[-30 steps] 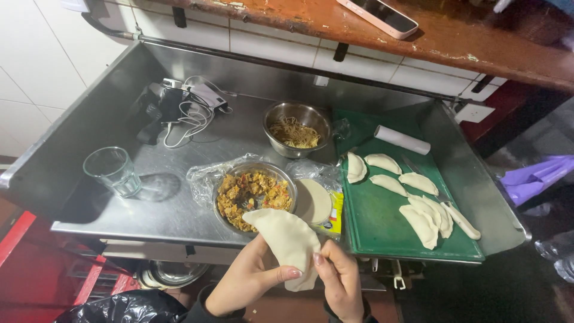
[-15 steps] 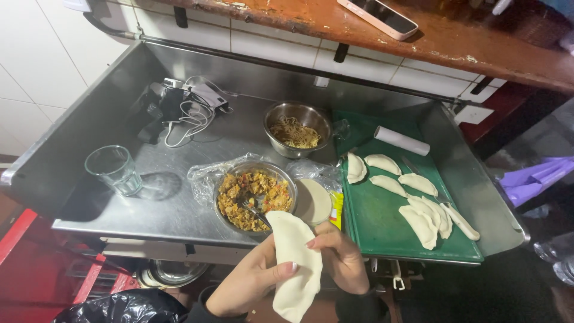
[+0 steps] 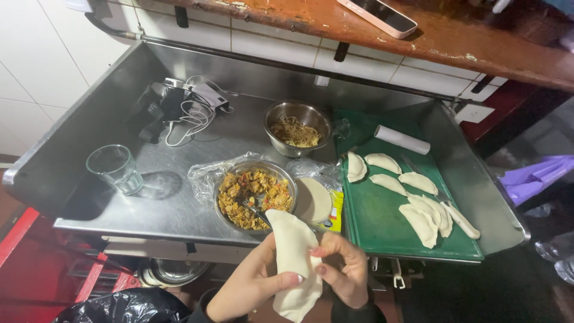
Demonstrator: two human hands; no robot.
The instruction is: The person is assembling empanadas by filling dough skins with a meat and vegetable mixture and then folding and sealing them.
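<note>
**Head view: folded dough pocket held in both hands, lower centre of frame**

Head view. The folded dough pocket (image 3: 294, 263) was held upright in the lower centre of the frame, below the front edge of the steel desk (image 3: 179, 197) and not resting on it. The left hand (image 3: 251, 287) gripped it from the left, thumb across the front face and fingers closed behind. The right hand (image 3: 341, 269) met it from the right, fingers (image 3: 326, 251) pinched shut on the seam edge near mid-height. Both hands were closed on the dough; neither held anything else.

Handling, as judged: the pocket looked soft, pale and pliable, light, sagging a little at its lower tip. It would likely tear or spill filling if squeezed on the belly. The best hold appeared to be along the sealed rim, with the flat of the other hand supporting the back.

Surroundings. Just above the hands stood a bowl of chopped filling (image 3: 254, 191) on clear plastic wrap, a utensil lying in it. To its right lay a stack of round dough discs (image 3: 313, 200). Further up sat a metal bowl of shredded food (image 3: 297, 128). On the right of the frame a green cutting board (image 3: 382, 221) carried a row of finished pockets (image 3: 418, 197) and a white roll (image 3: 402, 139) at its far end. An empty glass (image 3: 115, 168) stood at the left, and a tangle of cables and chargers (image 3: 188, 104) lay at the upper left.
</note>
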